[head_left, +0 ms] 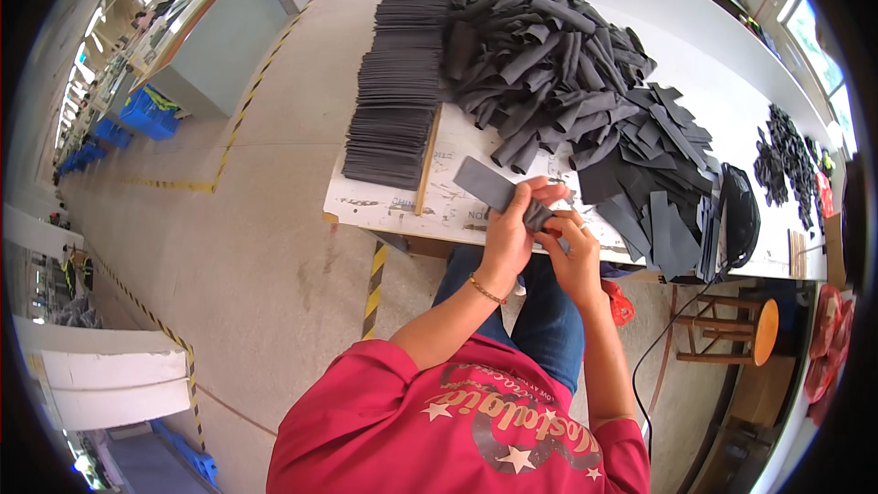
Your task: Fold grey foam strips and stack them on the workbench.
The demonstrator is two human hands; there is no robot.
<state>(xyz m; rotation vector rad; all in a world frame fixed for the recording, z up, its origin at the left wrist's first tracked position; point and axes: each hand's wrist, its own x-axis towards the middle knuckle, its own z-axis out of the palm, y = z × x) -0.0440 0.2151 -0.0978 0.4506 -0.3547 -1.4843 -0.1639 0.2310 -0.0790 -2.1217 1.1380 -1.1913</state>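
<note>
A dark grey fabric strip (483,185) is held between my two hands over the near edge of the white table. Its flat end points up and left, while the other end is bunched at my fingers. My left hand (515,229) grips it with the thumb lying on top. At the bunched end, the fingers of my right hand (573,252) pinch the fabric. Beyond my hands lies a big heap of loosely rolled dark pieces (549,64). To the left runs a long, tight row of flat folded pieces (393,91). Flat dark strips (654,174) lie scattered to the right.
A wooden strip (428,160) runs beside the row on the white table (366,201). At the right stand a black rounded object (739,215) and a small dark pile (785,160). A wooden stool (764,331) and a hanging cable (636,375) are below. Blue bins (149,114) stand left.
</note>
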